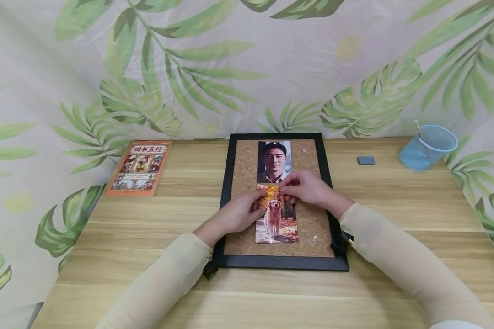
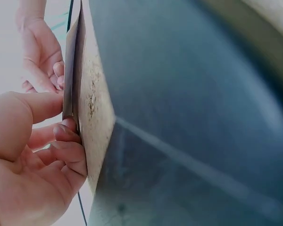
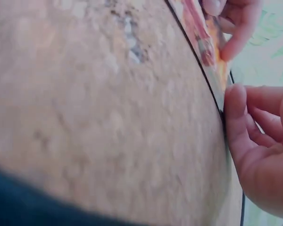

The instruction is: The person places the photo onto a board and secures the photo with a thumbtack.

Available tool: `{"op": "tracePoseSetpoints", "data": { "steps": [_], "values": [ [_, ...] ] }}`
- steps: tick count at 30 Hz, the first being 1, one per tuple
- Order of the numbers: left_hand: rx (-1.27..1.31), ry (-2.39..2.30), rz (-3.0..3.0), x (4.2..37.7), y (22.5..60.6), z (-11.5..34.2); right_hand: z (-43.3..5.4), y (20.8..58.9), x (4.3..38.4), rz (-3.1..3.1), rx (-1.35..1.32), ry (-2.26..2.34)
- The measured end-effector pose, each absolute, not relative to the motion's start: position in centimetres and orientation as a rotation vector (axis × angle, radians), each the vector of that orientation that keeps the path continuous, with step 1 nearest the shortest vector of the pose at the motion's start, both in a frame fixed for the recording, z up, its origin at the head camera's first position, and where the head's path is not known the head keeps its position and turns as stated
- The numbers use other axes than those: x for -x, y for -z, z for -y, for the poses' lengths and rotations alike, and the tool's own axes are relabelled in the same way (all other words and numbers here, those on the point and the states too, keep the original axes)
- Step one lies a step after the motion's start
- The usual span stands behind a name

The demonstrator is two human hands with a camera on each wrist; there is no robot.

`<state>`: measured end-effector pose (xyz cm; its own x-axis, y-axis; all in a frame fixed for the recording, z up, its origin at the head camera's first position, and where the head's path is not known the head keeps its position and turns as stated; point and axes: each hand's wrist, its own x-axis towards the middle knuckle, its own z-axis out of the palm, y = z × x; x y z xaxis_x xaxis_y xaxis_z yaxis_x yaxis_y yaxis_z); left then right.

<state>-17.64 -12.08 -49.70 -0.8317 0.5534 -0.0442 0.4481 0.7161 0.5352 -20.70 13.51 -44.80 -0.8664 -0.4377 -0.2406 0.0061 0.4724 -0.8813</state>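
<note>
A photo of a golden dog among autumn leaves [image 1: 275,228] lies over the cork board [image 1: 313,214] in its black frame [image 1: 280,262]. My left hand [image 1: 240,211] pinches the photo's left edge, thumb on top and fingertips underneath, as the left wrist view shows. At the upper right corner, my right hand [image 1: 308,188] pinches the same photo between thumb and forefinger; whether a pin is also between them cannot be told. Just above, a portrait photo of a person [image 1: 274,167] is on the board, with a small clear pin [image 1: 274,144] at its top.
Clear pins [image 1: 314,239] stand near the board's corners. An orange booklet [image 1: 140,169] lies at the left of the wooden table [image 1: 181,183]. To the right are a small blue block [image 1: 366,160] and a blue mesh pen cup [image 1: 428,148] with a stick in it.
</note>
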Motion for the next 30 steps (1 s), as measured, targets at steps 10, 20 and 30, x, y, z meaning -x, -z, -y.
{"op": "tracePoseSetpoints", "data": {
  "steps": [10, 20, 30],
  "values": [
    [-0.779, -0.751, -2.741, 17.5, 50.1, 12.2, -11.8, 43.9, 21.5, -2.393, 0.382, 1.177],
    [-0.788, -0.757, -2.735, 17.2, 49.5, 12.2, -10.7, 43.7, 22.7, -2.359, 0.349, 1.086],
    [-0.801, -0.744, -2.753, 16.7, 48.7, 12.2, -9.6, 43.3, 23.0, -2.455, 0.335, 0.917]
  ]
}}
